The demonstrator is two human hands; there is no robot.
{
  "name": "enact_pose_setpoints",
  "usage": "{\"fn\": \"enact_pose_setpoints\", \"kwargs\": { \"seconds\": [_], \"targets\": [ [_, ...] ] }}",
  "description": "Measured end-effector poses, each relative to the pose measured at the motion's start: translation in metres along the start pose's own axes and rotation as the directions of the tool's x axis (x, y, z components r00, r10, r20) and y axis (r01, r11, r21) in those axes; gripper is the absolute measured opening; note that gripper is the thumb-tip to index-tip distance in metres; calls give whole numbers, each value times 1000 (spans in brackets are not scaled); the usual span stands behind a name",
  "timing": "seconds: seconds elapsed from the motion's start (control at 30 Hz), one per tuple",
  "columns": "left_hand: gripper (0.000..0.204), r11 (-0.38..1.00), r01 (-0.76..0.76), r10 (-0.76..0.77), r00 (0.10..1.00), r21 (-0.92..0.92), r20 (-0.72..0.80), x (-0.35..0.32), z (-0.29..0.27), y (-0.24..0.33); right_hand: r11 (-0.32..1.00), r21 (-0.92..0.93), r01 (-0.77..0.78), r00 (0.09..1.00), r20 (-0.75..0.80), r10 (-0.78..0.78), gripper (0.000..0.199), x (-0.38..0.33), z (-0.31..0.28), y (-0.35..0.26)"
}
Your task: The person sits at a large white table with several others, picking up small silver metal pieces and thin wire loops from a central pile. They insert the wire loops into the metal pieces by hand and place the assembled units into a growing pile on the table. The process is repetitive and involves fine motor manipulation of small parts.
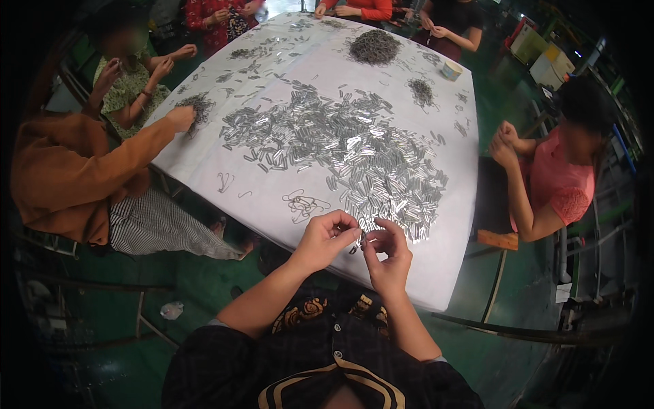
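Observation:
At the near edge of the table, my left hand (321, 240) and my right hand (391, 258) meet with fingertips closed in a pinch. Between them is a small metal piece (360, 240), with a dark looped end (353, 250) showing below the fingers. The fingers cover most of it. Just beyond my hands spreads a wide heap of short, shiny metal strips (381, 170). Left of the heap, closer to me, lies a small tangle of bent wire hooks (303, 204).
The white-covered table (225, 177) also bears a dark wire pile (373, 48), a smaller one (422, 92) and a tub (451, 70). A person in a brown sleeve (88, 170) reaches onto the table at left. Someone in pink (552, 177) sits at right; several others work farther along.

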State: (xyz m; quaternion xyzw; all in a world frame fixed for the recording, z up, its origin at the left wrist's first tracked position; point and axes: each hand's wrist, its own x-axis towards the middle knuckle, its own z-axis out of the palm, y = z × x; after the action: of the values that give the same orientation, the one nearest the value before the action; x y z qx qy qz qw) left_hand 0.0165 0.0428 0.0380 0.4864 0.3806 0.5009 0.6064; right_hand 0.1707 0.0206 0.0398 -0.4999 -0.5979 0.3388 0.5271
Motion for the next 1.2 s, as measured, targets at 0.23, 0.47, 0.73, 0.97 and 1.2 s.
{"fn": "enact_pose_setpoints", "kwargs": {
  "seconds": [0.23,0.47,0.73,0.97,1.2],
  "targets": [
    [8,1000,11,-10,999,16,-50,-2,4,-3,1000,-14,-4,1000,-3,4,40,-2,-1,-3],
    [9,1000,15,-16,994,-6,-111,-5,5,-6,996,-75,40,999,28,-38,41,-5,1,-3],
    [8,1000,15,-14,991,6,-133,-8,7,-7,989,-116,87,996,18,-86,39,-7,1,-2],
    [6,995,-85,83,995,-44,-49,-15,4,0,960,-241,144,987,-31,-156,25,6,-13,30],
    [5,993,-119,120,991,13,-51,-10,-2,-8,637,-752,168,978,43,-206,10,51,-46,106]
  ]
}}
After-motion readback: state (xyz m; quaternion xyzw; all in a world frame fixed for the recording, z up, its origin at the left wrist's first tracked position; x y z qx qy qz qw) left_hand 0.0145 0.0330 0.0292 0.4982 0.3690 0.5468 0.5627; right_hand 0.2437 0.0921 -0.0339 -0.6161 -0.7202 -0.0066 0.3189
